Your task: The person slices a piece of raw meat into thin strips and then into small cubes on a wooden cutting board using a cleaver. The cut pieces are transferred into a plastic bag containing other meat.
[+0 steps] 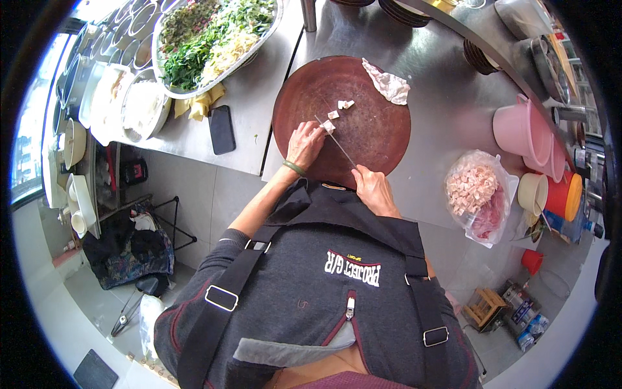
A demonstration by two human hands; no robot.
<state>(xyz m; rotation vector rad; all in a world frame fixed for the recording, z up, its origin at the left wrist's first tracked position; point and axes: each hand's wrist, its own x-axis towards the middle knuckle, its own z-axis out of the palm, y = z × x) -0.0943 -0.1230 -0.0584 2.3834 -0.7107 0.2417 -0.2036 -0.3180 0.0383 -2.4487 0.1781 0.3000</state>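
A round, reddish-brown chopping board (374,141) lies before me on the steel worktop. My right hand (376,192) grips a kitchen knife (338,144), seen almost edge-on, its blade slanting toward the upper left. Bent fingers of my left hand (306,144) hold a pale piece of fatty meat (328,127) against the blade's far part. A green bangle (294,168) circles the left wrist. Just beyond are cut pale cubes (333,114) and several small bits (345,104). On the board's far right rim rests a crumpled whitish piece (387,83); whether cloth or fat, I cannot tell.
To the right sits a clear plastic bag (474,192) of pale pink meat cubes and redder meat, near pink buckets (517,126). At left are a black phone (221,130), yellow cloth (200,103), a large basket (233,73) of chopped vegetables and several metal containers (141,24).
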